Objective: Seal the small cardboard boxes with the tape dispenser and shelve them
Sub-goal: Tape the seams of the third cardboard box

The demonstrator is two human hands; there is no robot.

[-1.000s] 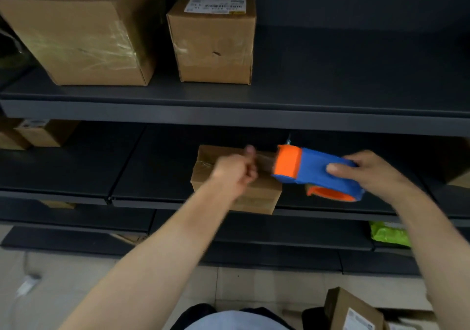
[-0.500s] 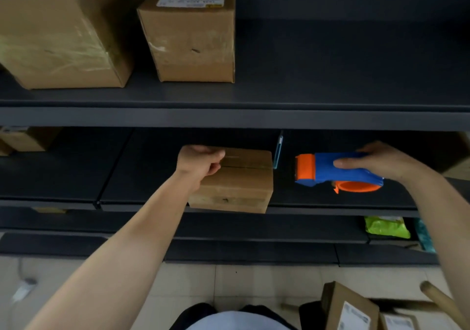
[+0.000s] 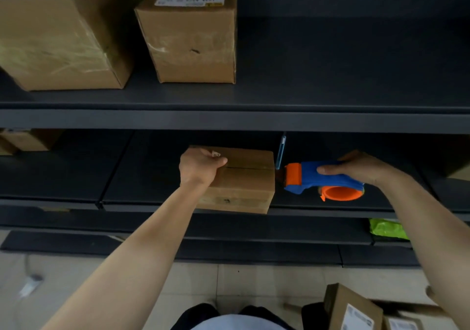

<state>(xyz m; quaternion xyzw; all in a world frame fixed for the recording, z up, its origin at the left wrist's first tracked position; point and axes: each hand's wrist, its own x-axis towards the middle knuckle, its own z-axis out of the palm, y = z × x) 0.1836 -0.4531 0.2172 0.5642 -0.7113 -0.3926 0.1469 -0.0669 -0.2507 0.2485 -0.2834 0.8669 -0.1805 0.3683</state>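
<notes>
Reference item: the small flat brown cardboard box, lying flat at the front edge of the middle dark grey metal shelf, with its top seam running left to right. The left hand sits on the box's left end, fingers curled over the far top edge and thumb laid along the top, grasping it. Just right of the box, the right hand clasps the blue and orange plastic tape dispenser from above. The dispenser's orange head points at the box's right end, level with the seam. Whether the head touches the box cannot be determined. A slim blue upright item stands just behind the box's right rear corner; its nature is unclear. Above the box, on the upper dark grey shelf, stand a medium brown carton with a white label and, left of that, a large brown carton bearing clear tape. Below and right of the box lies a bright green packet on a lower shelf. Further down is a labelled brown carton, above the pale tiled floor.
</notes>
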